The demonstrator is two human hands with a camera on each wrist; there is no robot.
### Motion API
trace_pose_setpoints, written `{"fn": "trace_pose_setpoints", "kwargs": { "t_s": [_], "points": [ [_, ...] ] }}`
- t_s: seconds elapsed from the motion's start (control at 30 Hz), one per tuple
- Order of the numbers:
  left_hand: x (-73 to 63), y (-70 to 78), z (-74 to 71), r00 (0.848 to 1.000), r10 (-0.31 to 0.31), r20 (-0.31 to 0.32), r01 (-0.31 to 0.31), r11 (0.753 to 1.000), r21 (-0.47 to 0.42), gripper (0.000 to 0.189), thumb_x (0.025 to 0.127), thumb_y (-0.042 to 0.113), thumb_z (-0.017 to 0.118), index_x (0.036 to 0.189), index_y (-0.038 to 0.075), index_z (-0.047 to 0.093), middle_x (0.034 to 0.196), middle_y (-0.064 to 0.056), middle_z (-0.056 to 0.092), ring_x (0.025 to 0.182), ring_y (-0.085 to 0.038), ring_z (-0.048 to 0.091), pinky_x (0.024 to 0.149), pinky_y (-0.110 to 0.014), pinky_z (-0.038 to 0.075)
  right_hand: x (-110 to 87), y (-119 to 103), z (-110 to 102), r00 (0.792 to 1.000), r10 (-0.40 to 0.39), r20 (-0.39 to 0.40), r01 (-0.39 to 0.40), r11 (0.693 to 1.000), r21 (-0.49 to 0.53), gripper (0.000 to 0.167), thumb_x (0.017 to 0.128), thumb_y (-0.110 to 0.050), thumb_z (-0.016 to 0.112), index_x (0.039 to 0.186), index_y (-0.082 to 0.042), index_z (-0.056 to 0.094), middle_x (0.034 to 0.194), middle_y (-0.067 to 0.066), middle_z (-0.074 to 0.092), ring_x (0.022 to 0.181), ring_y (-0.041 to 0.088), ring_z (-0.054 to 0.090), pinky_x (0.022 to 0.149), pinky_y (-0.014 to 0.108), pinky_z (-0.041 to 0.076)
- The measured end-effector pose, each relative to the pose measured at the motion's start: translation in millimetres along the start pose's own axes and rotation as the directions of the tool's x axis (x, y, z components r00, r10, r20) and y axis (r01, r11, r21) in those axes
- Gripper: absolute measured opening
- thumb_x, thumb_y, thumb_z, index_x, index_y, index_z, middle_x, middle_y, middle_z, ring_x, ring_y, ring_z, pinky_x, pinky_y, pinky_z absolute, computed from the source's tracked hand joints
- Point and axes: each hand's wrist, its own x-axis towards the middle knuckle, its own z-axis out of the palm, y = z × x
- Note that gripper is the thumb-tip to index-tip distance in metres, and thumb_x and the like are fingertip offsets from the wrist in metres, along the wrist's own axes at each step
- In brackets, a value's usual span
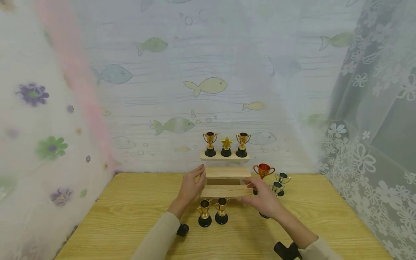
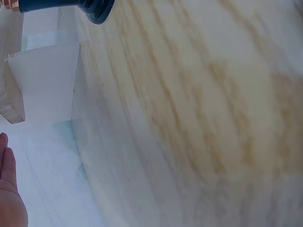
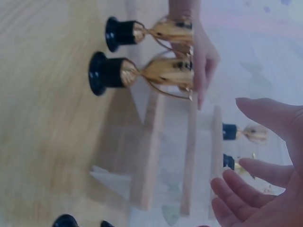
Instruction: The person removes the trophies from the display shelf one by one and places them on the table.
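Note:
A small wooden stand of three steps [image 1: 226, 172] is between both hands. My left hand [image 1: 191, 183] lies along the stand's left side, its fingers nearly straight beside the middle step. At the right end of the lowest step, my right hand [image 1: 264, 198] has its thumb and fingers spread; contact with the wood is hard to tell. A gold cup trophy [image 1: 210, 142], a gold star trophy [image 1: 226, 144] and another gold cup trophy [image 1: 242, 143] stand on the top step. Two gold cup trophies [image 1: 221, 211] stand upright on the table before the stand.
Right of the stand is a red-orange cup trophy [image 1: 264, 170], near silver cup trophies [image 1: 282, 178] partly hidden by my right hand. The wooden table [image 1: 139, 206] meets a fish-patterned curtain [image 1: 162, 90] behind, with a lace curtain [image 1: 364, 159] at the right.

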Motion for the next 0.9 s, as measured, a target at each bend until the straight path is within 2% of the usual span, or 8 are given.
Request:
{"fn": "trace_pose_setpoints", "kwargs": {
  "t_s": [0.17,0.33,0.53,0.7,0.9],
  "points": [
    [0.4,-0.3,0.2,1.0,0.017,-0.006,-0.017,1.0,-0.003,0.039,0.106,0.021,0.059,0.135,-0.006,0.063,0.146,-0.016,0.057,0.135,-0.034,0.054,0.112,-0.05,0.044,7.4,0.4,-11.5,1.0,0.005,-0.022,-0.006,1.0,-0.019,0.064,0.088,-0.029,0.082,0.139,0.0,0.056,0.132,0.019,0.06,0.12,0.041,0.058,0.1,0.06,0.049],
    [0.8,-1.2,0.7,1.0,0.009,-0.009,-0.009,1.0,0.0,0.04,0.106,0.022,0.059,0.135,-0.005,0.063,0.146,-0.014,0.057,0.135,-0.032,0.054,0.112,-0.048,0.043,18.5,1.9,-20.1,0.998,-0.001,-0.056,-0.001,1.0,-0.031,0.065,0.092,-0.026,0.078,0.144,0.003,0.052,0.137,0.024,0.056,0.123,0.044,0.055,0.098,0.062,0.049],
    [1.1,-1.5,0.8,1.0,0.011,-0.012,-0.011,1.0,-0.001,0.04,0.106,0.022,0.059,0.135,-0.006,0.063,0.146,-0.012,0.057,0.135,-0.032,0.054,0.112,-0.047,0.044,37.8,3.1,-28.3,0.997,0.011,-0.079,-0.011,1.0,0.001,0.07,0.093,-0.023,0.075,0.148,0.006,0.044,0.142,0.03,0.048,0.129,0.049,0.05,0.105,0.062,0.045],
    [1.4,-0.8,0.1,1.0,0.024,-0.016,-0.024,1.0,0.006,0.04,0.106,0.021,0.058,0.135,-0.006,0.063,0.146,-0.014,0.058,0.134,-0.033,0.055,0.111,-0.049,0.045,53.3,3.7,-31.9,0.994,0.058,-0.089,-0.06,0.998,-0.011,0.074,0.095,-0.027,0.073,0.152,0.004,0.039,0.146,0.029,0.045,0.129,0.048,0.049,0.102,0.062,0.046],
    [-0.1,0.5,-0.6,1.0,0.015,-0.004,-0.015,1.0,0.0,0.039,0.106,0.021,0.058,0.136,-0.005,0.062,0.146,-0.017,0.057,0.136,-0.034,0.052,0.111,-0.05,0.044,71.9,0.9,-33.7,0.987,0.137,-0.085,-0.136,0.99,0.022,0.076,0.096,-0.028,0.072,0.154,0.006,0.035,0.149,0.03,0.041,0.135,0.049,0.043,0.107,0.062,0.043]
  ]
}}
